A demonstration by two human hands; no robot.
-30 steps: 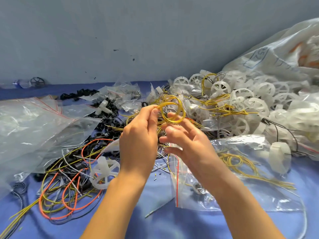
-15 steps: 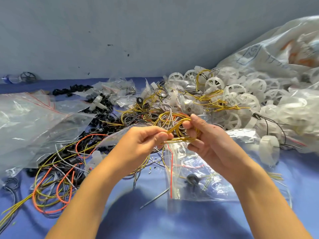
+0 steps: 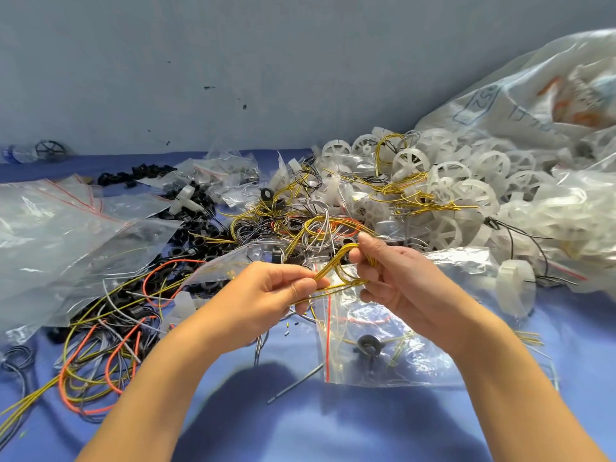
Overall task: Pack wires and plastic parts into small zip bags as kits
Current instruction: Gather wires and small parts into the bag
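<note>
A small coil of yellow wire (image 3: 336, 265) is stretched between my two hands above the blue cloth. My left hand (image 3: 266, 295) pinches one end of the coil between thumb and fingers. My right hand (image 3: 396, 275) grips the other end, fingers curled around the loops. Directly below lies a small zip bag (image 3: 383, 355) with a red seal line, its mouth toward my hands; a black ring part (image 3: 368, 345) and a few wire bits sit inside.
White plastic wheels (image 3: 466, 181) are heaped at the right beside a large plastic sack (image 3: 533, 95). Black rings (image 3: 196, 228) and loose orange, yellow and grey wires (image 3: 100, 345) spread to the left. Empty zip bags (image 3: 50, 235) lie at far left. A wall stands behind.
My hands dropped from chest height to just above the zip bag. The round yellow coil has been pulled flatter and longer between them.
</note>
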